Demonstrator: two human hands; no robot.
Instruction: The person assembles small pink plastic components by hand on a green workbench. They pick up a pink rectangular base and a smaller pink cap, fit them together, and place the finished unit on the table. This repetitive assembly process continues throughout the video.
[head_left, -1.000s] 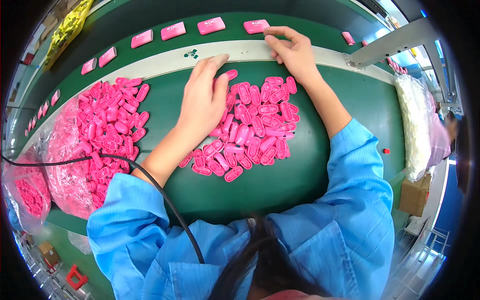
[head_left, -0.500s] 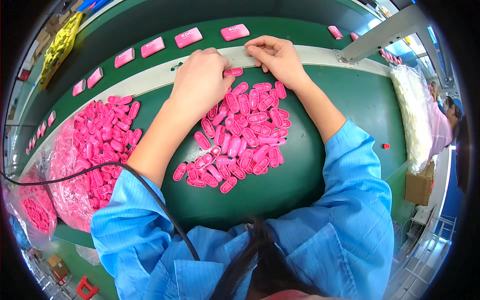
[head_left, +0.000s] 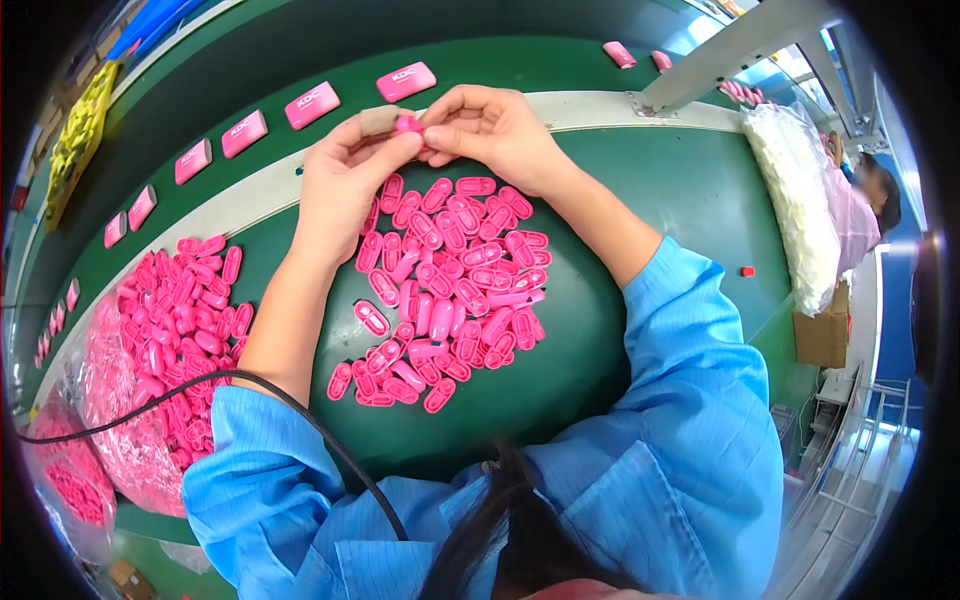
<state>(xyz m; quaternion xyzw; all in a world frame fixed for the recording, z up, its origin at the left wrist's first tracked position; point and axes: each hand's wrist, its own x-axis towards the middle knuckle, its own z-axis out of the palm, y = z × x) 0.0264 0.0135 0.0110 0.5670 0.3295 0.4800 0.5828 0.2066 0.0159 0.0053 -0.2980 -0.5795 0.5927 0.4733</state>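
Observation:
My left hand point(head_left: 340, 185) and my right hand point(head_left: 503, 138) meet at the far side of the work table. Between their fingertips is a small pink plastic part point(head_left: 408, 126), pinched from both sides; the fingers cover most of it. A tan wrap covers one finger of my left hand. Below the hands lies a loose heap of pink oval plastic shells point(head_left: 440, 290), some showing their hollow inside, others their smooth back. A second, larger heap of pink shells point(head_left: 175, 330) lies to the left of my left forearm.
Pink rounded cases point(head_left: 312, 105) stand in a spaced row on the green belt point(head_left: 500, 60) beyond a pale rail point(head_left: 590, 110). A black cable point(head_left: 270, 385) crosses my left arm. At right are a small red piece point(head_left: 748, 271), a bag of white parts point(head_left: 785, 210) and another person point(head_left: 875, 190).
My hands have come together and now pinch a small pink part between them. The view has shifted, and the cases on the belt appear further left.

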